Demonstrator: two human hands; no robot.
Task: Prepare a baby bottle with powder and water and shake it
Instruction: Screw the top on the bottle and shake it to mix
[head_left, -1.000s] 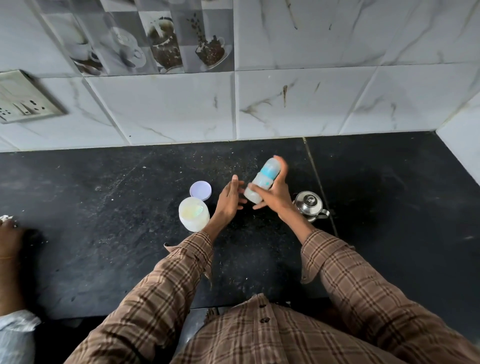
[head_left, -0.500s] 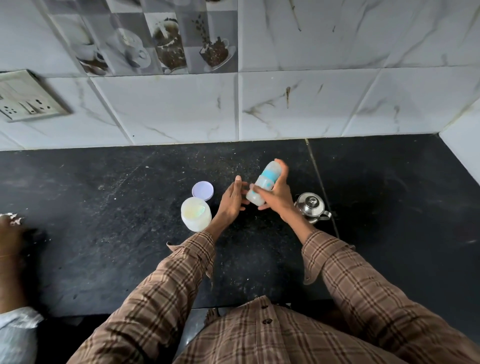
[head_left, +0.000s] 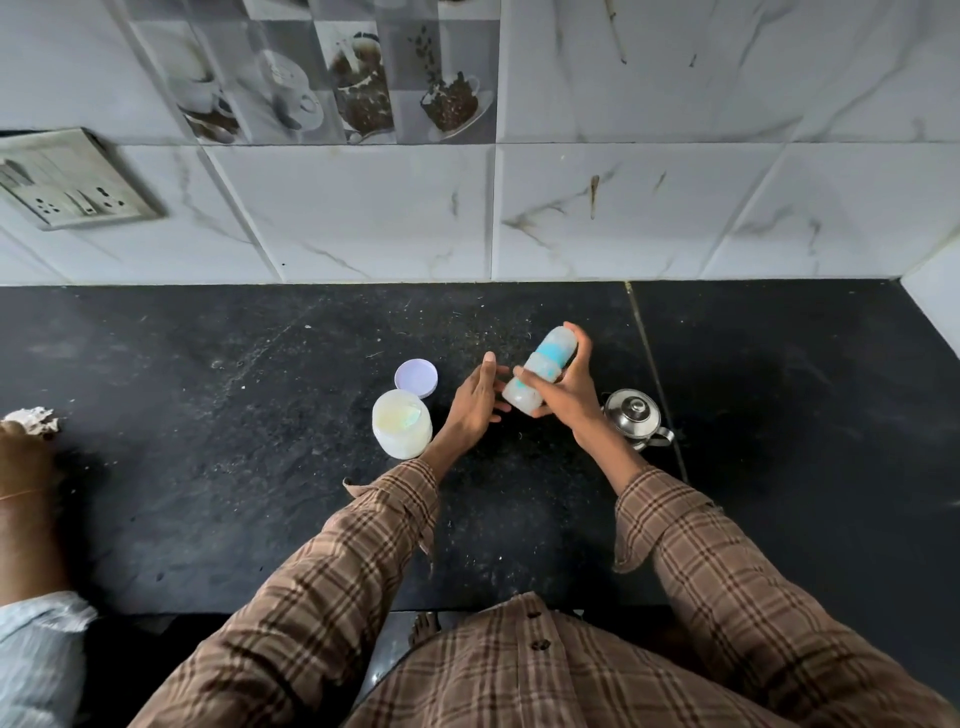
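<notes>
Right hand (head_left: 563, 400) grips the baby bottle (head_left: 540, 370), fingers and thumb curled round its body, bottle off the counter and tilted so the top end points up and to the right, base end down-left. Bottle is translucent white with a light blue band around the upper middle; contents look pale, cannot tell the level. Left hand (head_left: 475, 402) is open, fingers straight and held together, palm turned toward the bottle's base, fingertips just beside it; cannot tell if they actually touch. Both hands sit over the black stone counter (head_left: 208, 467), roughly centre of the view. White powder jar (head_left: 401, 423) stands on the counter just left of the left wrist, lid off, pale contents visible inside. Its round lilac lid (head_left: 415, 378) lies flat on the counter just behind the jar, close but cannot tell if touching. Small steel pot (head_left: 636, 418) with knobbed lid and a side handle stands on the counter just right of the right wrist, partly hidden by it. Both forearms are in brown checked sleeves (head_left: 363, 561). Second person's arm (head_left: 26, 499) is at the far left edge, holding something white and crumpled (head_left: 34, 418), well apart from the bottle. Marble-pattern wall tiles (head_left: 623, 208) behind the counter, switch plate (head_left: 67, 179) on the wall at upper left.
</notes>
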